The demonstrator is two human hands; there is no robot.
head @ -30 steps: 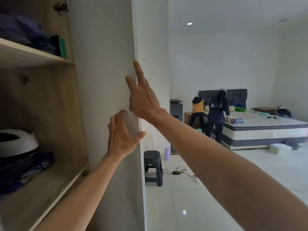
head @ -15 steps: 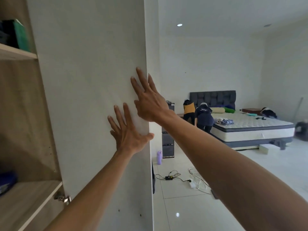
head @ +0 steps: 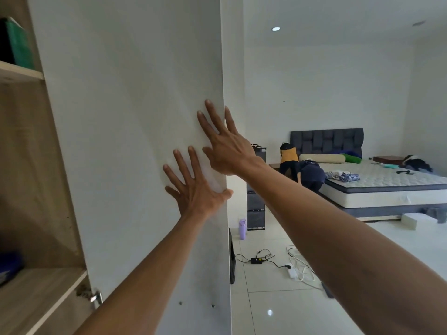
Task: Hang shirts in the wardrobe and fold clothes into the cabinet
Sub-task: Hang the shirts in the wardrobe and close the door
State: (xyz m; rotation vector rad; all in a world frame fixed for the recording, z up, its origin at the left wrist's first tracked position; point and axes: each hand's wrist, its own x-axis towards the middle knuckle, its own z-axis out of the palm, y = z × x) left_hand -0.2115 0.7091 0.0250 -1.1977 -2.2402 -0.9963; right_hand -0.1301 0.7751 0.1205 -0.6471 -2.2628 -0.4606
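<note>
Here, straight, spread fingers [head: 180, 163] of the left hand [head: 196, 192] are laid flat against the white wardrobe door [head: 135, 117], with the thumb hooked at the door's right edge. The right hand [head: 226, 146] is pressed just above and to the right, its fingers likewise spread and straight, one of them reaching past the same edge. Nothing is held by either hand. Both forearms are stretched out from the near right toward the door.

To the left of the door the wardrobe's interior is exposed: a wooden shelf [head: 36, 293] low down, a metal hinge [head: 95, 297] at its corner, and an upper shelf [head: 19, 72] carrying a green item [head: 19, 44]. To the right of the door edge, open tiled floor [head: 278, 310] is seen, crossed by cables [head: 273, 259]. On the far bed [head: 387, 187] a small heap of clothes [head: 343, 176] is left.
</note>
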